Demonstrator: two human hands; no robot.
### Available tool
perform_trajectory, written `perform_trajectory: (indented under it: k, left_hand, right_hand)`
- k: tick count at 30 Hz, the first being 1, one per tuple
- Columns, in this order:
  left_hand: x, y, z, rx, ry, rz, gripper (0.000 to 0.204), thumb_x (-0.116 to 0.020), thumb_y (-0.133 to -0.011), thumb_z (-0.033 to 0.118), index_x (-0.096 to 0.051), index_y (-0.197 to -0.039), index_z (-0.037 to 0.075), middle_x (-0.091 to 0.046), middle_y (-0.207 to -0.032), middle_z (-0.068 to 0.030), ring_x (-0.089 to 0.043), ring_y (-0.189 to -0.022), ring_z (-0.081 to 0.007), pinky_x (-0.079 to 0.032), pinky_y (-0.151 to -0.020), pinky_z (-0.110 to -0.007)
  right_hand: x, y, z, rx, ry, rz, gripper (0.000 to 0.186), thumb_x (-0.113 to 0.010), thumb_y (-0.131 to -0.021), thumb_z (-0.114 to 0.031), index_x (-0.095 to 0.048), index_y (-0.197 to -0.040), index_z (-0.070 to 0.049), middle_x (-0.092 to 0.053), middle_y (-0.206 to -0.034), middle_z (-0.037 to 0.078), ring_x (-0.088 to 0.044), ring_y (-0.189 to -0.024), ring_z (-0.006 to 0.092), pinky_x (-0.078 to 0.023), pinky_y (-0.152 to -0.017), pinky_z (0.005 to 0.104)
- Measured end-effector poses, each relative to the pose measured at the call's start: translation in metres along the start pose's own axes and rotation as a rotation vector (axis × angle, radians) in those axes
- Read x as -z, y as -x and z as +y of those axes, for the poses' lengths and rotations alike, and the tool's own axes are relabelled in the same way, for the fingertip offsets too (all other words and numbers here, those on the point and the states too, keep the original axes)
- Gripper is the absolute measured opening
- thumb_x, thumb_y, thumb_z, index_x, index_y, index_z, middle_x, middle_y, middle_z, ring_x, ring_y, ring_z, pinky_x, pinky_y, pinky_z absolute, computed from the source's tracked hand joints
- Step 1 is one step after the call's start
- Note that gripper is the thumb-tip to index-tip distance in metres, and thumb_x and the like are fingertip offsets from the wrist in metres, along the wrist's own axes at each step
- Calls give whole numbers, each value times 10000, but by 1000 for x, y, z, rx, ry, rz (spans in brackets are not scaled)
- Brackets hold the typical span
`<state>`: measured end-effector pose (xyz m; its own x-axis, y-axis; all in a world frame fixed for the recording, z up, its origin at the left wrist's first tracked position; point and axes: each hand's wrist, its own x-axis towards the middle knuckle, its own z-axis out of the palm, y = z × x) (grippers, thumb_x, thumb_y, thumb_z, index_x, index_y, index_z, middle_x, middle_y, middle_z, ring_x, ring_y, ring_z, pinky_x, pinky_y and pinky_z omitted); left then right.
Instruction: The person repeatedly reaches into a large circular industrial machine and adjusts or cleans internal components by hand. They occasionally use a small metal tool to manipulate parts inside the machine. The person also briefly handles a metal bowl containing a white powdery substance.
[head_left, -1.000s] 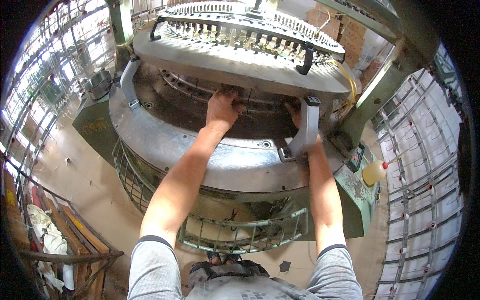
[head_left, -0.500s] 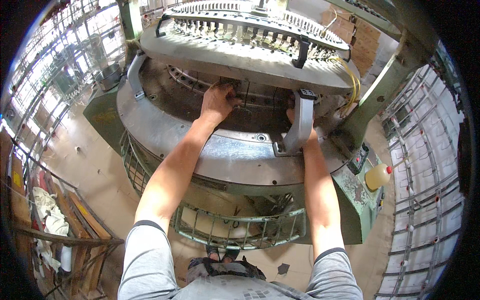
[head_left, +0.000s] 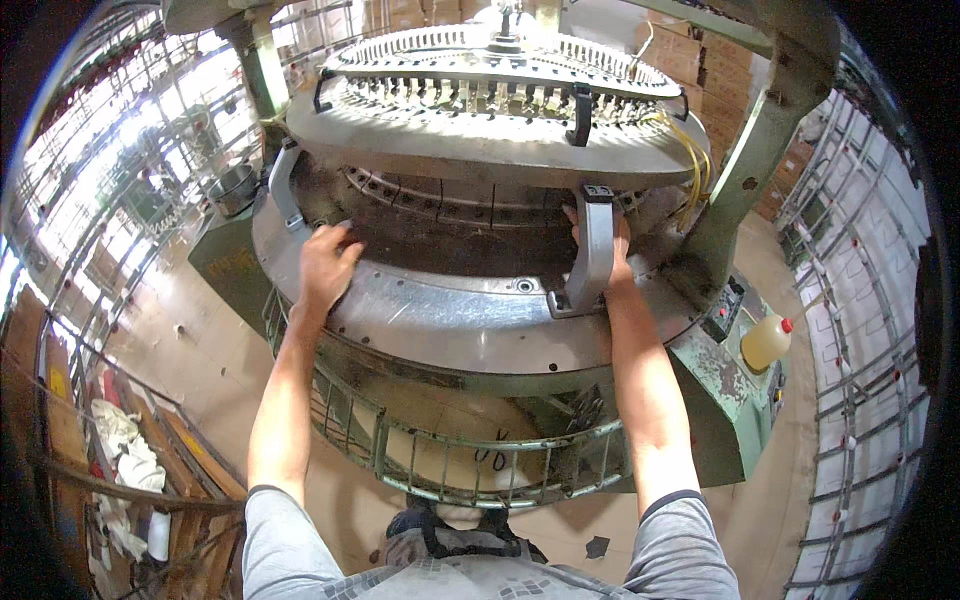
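My left hand (head_left: 327, 268) is over the left part of the circular knitting machine's metal ring (head_left: 430, 305), beside its inner edge. The fingers are bent and drawn together, with a small pale bit at their tips that I cannot make out. Farther right, my right hand (head_left: 621, 245) is against the upright grey bracket (head_left: 594, 245). The bracket covers most of that hand; a fingertip shows at its left side, so the grip is hidden. Between the hands lies the dark recessed well (head_left: 450, 240), with thin upright rods at its back.
Above the well hangs a broad metal disc (head_left: 480, 155) carrying rows of yarn feeders. Yellow tubes (head_left: 697, 165) run down at its right. A jug of yellowish liquid (head_left: 765, 343) stands on the green base. Below the ring is a green guard rail (head_left: 500, 497); wire racks stand at both sides.
My left hand has come out of the well, moving left and nearer to me, to the ring. The right hand stays at the bracket. The view has shifted slightly.
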<state>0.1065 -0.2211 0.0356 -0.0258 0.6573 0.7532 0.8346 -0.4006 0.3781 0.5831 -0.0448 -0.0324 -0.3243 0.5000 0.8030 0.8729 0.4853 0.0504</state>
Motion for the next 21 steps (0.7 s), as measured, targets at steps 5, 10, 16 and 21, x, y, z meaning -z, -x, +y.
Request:
perform_trajectory:
  k: [5, 10, 16, 21]
  left_hand:
    - [20, 2, -26, 86, -92, -6, 208, -763, -789, 107, -646, -874, -42, -626, -821, -228, -619, -787, -424, -481, -705, -457]
    - [18, 2, -23, -32, -47, -165, 237, -800, -742, 107, -661, -880, -27, -624, -867, -201, -603, -856, -393, -489, -769, -460]
    - [20, 1, -24, -85, 104, -183, 207, -788, -735, 73, -657, -859, -29, -639, -855, -190, -598, -894, -376, -488, -800, -454]
    - [19, -1, -26, -128, 176, -200, 224, -784, -743, 63, -640, -858, -63, -624, -842, -207, -588, -867, -393, -484, -746, -448]
  right_hand:
    - [-5, -6, 9, -208, -138, -189, 314, -642, -933, -190, -655, -1234, -101, -693, -1106, 115, -664, -984, 308, -560, -811, 410]
    - [-5, 7, 2, -100, -575, 191, 386, -691, -916, -345, -669, -1210, -97, -714, -1038, 126, -672, -960, 356, -568, -843, 455]
    - [23, -14, -13, -290, 194, -291, 424, -665, -937, -362, -635, -1292, -132, -680, -1170, 192, -642, -1066, 420, -537, -916, 504]
    - [32, -11, -20, -188, -3, -32, 430, -680, -923, -329, -633, -1279, -93, -697, -1086, 214, -658, -986, 436, -541, -840, 509]
